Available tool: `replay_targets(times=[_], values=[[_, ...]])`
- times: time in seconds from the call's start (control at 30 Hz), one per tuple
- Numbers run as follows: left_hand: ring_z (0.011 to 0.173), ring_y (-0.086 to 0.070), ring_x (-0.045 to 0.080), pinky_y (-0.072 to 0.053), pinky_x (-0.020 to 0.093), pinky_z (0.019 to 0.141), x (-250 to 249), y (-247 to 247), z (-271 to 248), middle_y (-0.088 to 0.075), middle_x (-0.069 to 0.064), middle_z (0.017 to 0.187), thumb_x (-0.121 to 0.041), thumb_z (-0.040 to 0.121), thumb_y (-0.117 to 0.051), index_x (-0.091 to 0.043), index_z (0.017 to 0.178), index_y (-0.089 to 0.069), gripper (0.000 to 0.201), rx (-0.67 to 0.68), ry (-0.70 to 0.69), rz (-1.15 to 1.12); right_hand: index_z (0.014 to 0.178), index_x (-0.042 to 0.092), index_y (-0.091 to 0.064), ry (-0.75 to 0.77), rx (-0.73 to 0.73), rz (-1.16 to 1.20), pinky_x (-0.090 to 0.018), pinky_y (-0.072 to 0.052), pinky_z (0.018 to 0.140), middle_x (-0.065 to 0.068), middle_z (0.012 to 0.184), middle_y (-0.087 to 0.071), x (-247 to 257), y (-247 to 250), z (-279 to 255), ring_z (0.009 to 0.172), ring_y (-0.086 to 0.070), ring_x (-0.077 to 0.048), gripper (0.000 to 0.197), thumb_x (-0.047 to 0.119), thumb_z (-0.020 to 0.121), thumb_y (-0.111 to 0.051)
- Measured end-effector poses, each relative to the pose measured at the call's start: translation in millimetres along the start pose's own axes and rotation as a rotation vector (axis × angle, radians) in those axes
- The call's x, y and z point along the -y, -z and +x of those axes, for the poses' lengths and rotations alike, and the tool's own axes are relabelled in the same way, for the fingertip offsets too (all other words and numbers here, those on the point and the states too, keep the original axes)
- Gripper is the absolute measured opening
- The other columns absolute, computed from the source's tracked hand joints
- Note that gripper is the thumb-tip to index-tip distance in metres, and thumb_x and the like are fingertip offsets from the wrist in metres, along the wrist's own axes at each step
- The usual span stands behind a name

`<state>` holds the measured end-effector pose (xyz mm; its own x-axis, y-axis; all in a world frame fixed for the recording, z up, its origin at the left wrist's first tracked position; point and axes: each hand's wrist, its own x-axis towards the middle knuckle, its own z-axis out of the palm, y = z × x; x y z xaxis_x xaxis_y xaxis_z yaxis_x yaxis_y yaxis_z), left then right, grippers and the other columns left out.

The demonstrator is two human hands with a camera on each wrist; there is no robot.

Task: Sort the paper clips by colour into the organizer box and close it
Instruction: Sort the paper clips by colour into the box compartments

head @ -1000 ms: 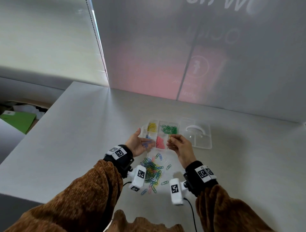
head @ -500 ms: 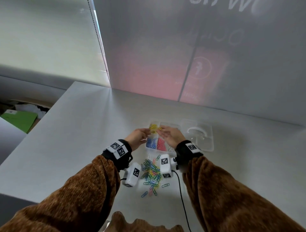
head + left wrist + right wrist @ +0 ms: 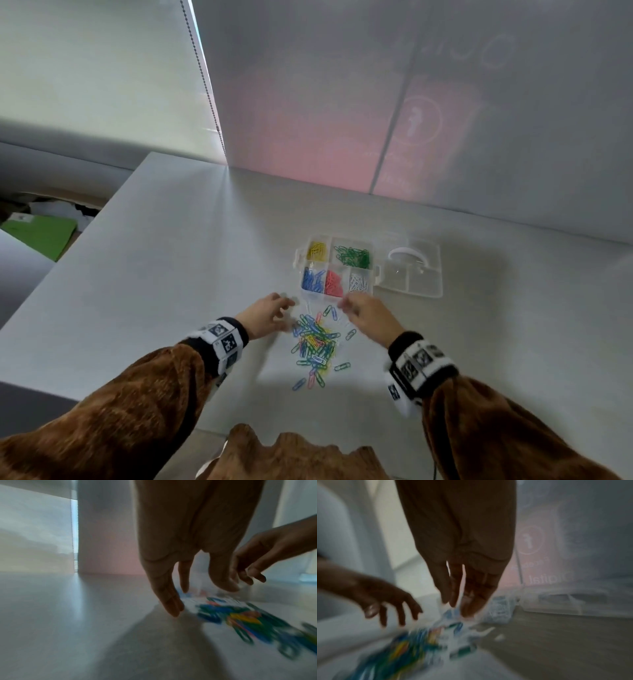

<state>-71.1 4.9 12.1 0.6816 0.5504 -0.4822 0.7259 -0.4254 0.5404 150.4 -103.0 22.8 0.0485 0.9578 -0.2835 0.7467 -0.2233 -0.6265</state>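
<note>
On the pale table (image 3: 171, 274) sits a clear plastic organizer box (image 3: 337, 269), its lid (image 3: 414, 274) flung open to the right and lying flat beside it. The clips already sorted show through brightly — yellow clips (image 3: 317, 250) in the far left compartment, green clips (image 3: 352, 257) next to them, then blue clips (image 3: 312, 280), pink clips (image 3: 334, 283) and white clips (image 3: 359, 283) along the near row. Just in front of the box lies the loose pile of clips (image 3: 315, 342), a tangle of blue, green, yellow and pink, with a few strays scattered at its near edge and right side.

Both hands hover low over the far end of that pile, between it and the box. The left hand (image 3: 265, 317) hangs with fingers straight and pointing down, holding nothing; its fingertips (image 3: 172, 608) are just above the table beside the clips. The right hand (image 3: 364, 317) is likewise slack, fingers (image 3: 471, 592) loosely extended downward — the wrist view is blurred, but nothing shows in its grasp. Brown fuzzy sleeves (image 3: 137, 411) cover both arms.
</note>
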Motion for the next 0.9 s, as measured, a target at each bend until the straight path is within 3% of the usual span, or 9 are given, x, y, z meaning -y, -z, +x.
replay_targets(times=[0.07,0.13,0.23,0.37,0.57,0.73,0.83,0.9], values=[[0.122,-0.043,0.025,-0.039,0.033,0.104,-5,-18,-2,-0.033,0.011,0.138,-0.029,0.081,-0.069,-0.014,0.146,-0.026,0.079,0.053,-0.025,0.116,0.129,0.011,-0.044,-0.047,0.136,-0.284,-0.033,-0.046,0.094,-0.005,0.124,-0.045,-8,-20,-21,0.106,-0.046,-0.015,0.053,0.024,0.083,-0.066],[0.123,-0.037,0.025,-0.041,0.038,0.102,-11,-37,-1,-0.028,0.009,0.138,-0.036,0.074,-0.074,-0.015,0.147,-0.019,0.094,0.036,-0.052,0.265,0.139,0.013,-0.028,-0.095,0.185,-0.404,-0.034,-0.043,0.098,-0.008,0.130,-0.033,-10,-36,-34,0.119,-0.036,-0.022,0.086,0.037,0.071,-0.075],[0.118,-0.037,0.025,-0.047,0.038,0.093,-23,-58,3,-0.030,0.010,0.134,-0.034,0.073,-0.075,-0.013,0.144,-0.020,0.092,-0.035,-0.087,0.381,0.141,0.012,-0.023,-0.060,0.129,-0.483,-0.034,-0.040,0.098,-0.011,0.133,-0.030,-5,-54,-37,0.124,-0.031,-0.026,0.096,0.042,0.067,-0.077],[0.116,-0.040,0.026,-0.045,0.037,0.091,-40,-64,8,-0.034,0.010,0.129,-0.024,0.075,-0.074,-0.009,0.137,-0.030,0.078,-0.073,-0.070,0.319,0.137,0.014,-0.030,-0.020,0.017,-0.414,-0.031,-0.042,0.092,-0.008,0.129,-0.036,8,-66,-28,0.119,-0.037,-0.022,0.082,0.037,0.072,-0.074],[0.109,-0.053,0.034,-0.041,0.038,0.091,-48,-56,14,-0.046,0.016,0.122,-0.016,0.093,-0.050,-0.009,0.130,-0.045,0.037,-0.068,-0.061,0.308,0.128,0.019,-0.044,0.019,-0.076,-0.321,-0.028,-0.041,0.085,-0.003,0.121,-0.049,13,-61,-19,0.112,-0.046,-0.020,0.047,0.029,0.086,-0.061],[0.104,-0.057,0.030,-0.041,0.030,0.087,-40,-43,20,-0.062,0.012,0.112,-0.008,0.088,-0.053,-0.007,0.109,-0.061,0.022,-0.107,-0.025,0.205,0.103,0.013,-0.060,-0.025,-0.104,-0.241,-0.026,-0.035,0.074,-0.002,0.105,-0.061,9,-51,-16,0.095,-0.054,-0.019,0.017,0.023,0.090,-0.056],[0.097,-0.061,0.025,-0.044,0.027,0.084,-30,-31,22,-0.067,0.011,0.104,-0.011,0.088,-0.058,-0.007,0.103,-0.065,0.017,-0.138,0.042,0.064,0.084,0.011,-0.062,-0.143,-0.129,0.036,-0.027,-0.042,0.067,0.000,0.084,-0.062,0,-48,-13,0.076,-0.054,-0.014,0.007,0.017,0.086,-0.062],[0.079,-0.062,0.017,-0.048,0.026,0.080,-23,-23,21,-0.067,0.011,0.094,-0.013,0.089,-0.061,-0.005,0.099,-0.064,0.014,-0.118,0.085,-0.158,0.080,0.011,-0.062,-0.226,-0.162,0.316,-0.029,-0.053,0.059,-0.001,0.074,-0.061,-1,-41,-15,0.063,-0.057,-0.012,0.005,0.009,0.084,-0.064]])
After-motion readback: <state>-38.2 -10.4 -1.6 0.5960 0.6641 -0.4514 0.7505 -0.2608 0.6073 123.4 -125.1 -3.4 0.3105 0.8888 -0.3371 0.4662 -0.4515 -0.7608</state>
